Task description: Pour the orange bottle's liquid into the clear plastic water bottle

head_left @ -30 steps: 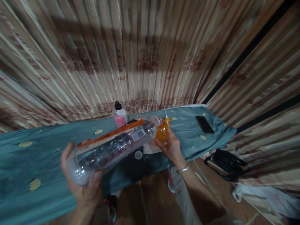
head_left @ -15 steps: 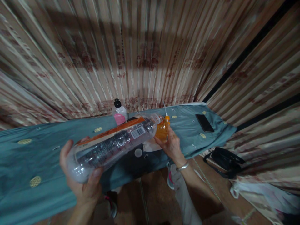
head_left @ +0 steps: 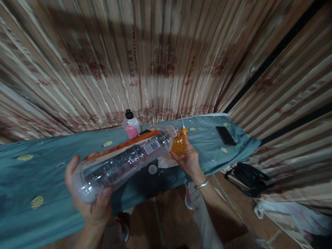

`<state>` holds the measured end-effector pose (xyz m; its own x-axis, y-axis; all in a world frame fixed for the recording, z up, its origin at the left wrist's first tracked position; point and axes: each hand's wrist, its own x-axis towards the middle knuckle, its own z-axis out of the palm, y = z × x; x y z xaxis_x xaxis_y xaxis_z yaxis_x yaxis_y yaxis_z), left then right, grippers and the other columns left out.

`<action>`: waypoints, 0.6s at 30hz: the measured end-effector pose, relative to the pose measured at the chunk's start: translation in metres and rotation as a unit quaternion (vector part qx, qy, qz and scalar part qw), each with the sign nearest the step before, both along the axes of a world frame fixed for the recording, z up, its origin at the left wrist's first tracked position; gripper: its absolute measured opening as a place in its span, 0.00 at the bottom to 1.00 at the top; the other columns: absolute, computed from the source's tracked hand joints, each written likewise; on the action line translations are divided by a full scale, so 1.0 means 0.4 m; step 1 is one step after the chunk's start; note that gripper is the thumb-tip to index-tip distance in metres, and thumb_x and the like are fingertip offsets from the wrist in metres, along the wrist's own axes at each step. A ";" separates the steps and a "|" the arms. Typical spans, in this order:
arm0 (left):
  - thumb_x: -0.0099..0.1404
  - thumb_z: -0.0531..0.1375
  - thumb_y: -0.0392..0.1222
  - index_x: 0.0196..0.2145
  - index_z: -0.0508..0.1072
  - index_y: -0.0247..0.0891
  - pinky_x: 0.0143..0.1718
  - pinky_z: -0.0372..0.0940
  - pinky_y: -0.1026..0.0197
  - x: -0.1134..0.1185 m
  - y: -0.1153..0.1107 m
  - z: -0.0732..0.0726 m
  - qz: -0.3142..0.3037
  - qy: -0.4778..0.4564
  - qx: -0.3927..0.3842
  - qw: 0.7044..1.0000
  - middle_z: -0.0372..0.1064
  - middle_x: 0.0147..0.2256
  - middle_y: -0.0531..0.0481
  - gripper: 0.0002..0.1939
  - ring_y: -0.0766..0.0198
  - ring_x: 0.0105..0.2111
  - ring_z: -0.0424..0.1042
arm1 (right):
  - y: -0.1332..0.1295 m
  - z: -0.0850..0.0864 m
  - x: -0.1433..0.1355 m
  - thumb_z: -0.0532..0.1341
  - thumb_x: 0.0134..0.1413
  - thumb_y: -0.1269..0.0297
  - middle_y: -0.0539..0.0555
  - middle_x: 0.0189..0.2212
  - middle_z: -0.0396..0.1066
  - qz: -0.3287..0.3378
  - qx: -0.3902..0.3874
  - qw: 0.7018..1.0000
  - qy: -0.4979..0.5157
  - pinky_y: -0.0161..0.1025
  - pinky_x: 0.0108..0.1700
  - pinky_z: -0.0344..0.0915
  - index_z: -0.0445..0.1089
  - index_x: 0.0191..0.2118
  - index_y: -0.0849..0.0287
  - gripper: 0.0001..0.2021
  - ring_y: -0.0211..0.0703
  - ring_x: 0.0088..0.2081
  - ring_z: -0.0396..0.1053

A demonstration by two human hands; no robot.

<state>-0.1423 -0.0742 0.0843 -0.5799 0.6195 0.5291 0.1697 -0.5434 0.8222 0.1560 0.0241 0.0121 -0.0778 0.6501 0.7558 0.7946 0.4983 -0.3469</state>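
My left hand [head_left: 92, 204] is closed around the base of a large clear plastic bottle [head_left: 124, 162] with an orange-edged label and a barcode. The bottle is tilted, its neck lower in depth and pointing right toward a smaller bottle of amber liquid [head_left: 178, 144]. My right hand [head_left: 189, 159] is wrapped around that amber bottle; a silver bracelet circles the wrist. The two mouths meet or nearly meet; I cannot tell if they touch. An orange pump top with a thin tube [head_left: 184, 129] shows just behind the amber bottle. A small whitish round cap [head_left: 153, 169] lies below the large bottle.
A teal cloth [head_left: 59, 186] covers the long table. At its back stands a black-capped bottle with a pink label [head_left: 132, 128]. A black phone [head_left: 225, 136] lies on the right. On the floor sits a black bag [head_left: 247, 178]. Pleated curtains [head_left: 160, 62] hang behind.
Almost nothing differs. The view has shifted very slightly, and both hands keep the two bottles in the same pose.
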 end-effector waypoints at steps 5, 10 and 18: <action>0.46 0.78 0.58 0.66 0.72 0.51 0.67 0.65 0.43 0.002 0.003 -0.003 -0.011 0.014 0.021 1.000 0.79 0.56 0.48 0.50 0.48 0.54 0.77 | 0.002 -0.004 0.000 0.71 0.63 0.49 0.68 0.57 0.80 -0.001 -0.003 1.000 0.008 0.55 0.57 0.81 0.58 0.73 0.62 0.41 0.60 0.57 0.81; 0.53 0.76 0.59 0.67 0.73 0.57 0.66 0.68 0.39 0.009 -0.005 0.006 -0.010 0.023 0.006 1.000 0.78 0.59 0.48 0.45 0.43 0.58 0.76 | 0.001 -0.001 -0.001 0.71 0.63 0.48 0.67 0.56 0.81 -0.006 -0.018 1.000 0.015 0.56 0.57 0.81 0.59 0.73 0.61 0.41 0.60 0.56 0.81; 0.51 0.77 0.59 0.67 0.73 0.55 0.69 0.65 0.38 0.011 0.001 0.006 -0.009 0.020 0.020 1.000 0.78 0.57 0.49 0.46 0.45 0.56 0.77 | -0.002 0.007 -0.001 0.71 0.64 0.51 0.68 0.57 0.80 0.007 -0.002 1.000 0.013 0.55 0.57 0.81 0.57 0.74 0.61 0.41 0.60 0.57 0.81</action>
<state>-0.1378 -0.0739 0.0866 -0.5460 0.6072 0.5773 0.1924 -0.5798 0.7917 0.1555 0.0233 0.0147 -0.0673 0.6516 0.7556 0.7785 0.5080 -0.3687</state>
